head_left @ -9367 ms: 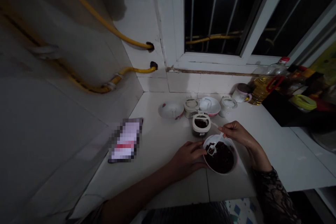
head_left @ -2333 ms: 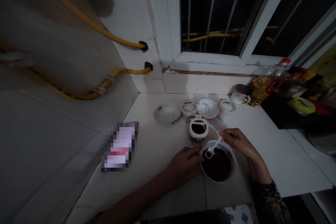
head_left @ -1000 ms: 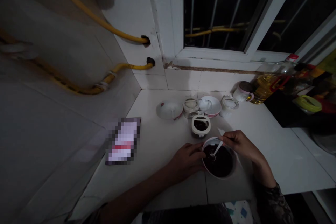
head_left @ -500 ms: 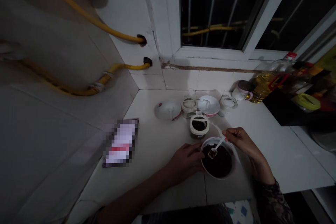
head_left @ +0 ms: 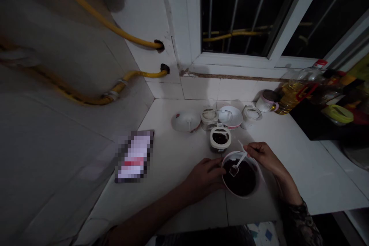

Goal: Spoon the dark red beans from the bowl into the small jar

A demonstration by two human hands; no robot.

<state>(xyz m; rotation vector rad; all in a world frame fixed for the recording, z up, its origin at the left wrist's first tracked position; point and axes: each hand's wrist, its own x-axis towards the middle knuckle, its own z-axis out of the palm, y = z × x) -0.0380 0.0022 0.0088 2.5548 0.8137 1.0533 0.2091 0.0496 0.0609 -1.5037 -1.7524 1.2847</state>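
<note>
A white bowl (head_left: 258,182) with a pinkish rim stands on the counter close in front of me, with a dark, crumbly mass (head_left: 243,181) in it. My left hand (head_left: 205,177) grips the bowl at its left side, fingers at the rim. Between the thumb and fingers of my right hand (head_left: 263,155) is a small white plastic spoon (head_left: 241,160). The spoon's squarish scoop is down in the bowl, against the dark mass. Just behind the bowl sits a small jar (head_left: 220,148) with its lid up and dark contents inside.
Behind the jar are a shallow white bowl (head_left: 185,123), another white bowl (head_left: 235,117) and two jars of white contents (head_left: 209,115). A mug (head_left: 264,103), an oil bottle (head_left: 288,98) and a dark rack (head_left: 305,121) stand right. A blurred-out phone-like object (head_left: 134,157) lies left.
The spoon's scoop has moved slightly down within the bowl, and the spoon is a bit more upright. My left hand keeps its place on the bowl. The view has shifted slightly.
</note>
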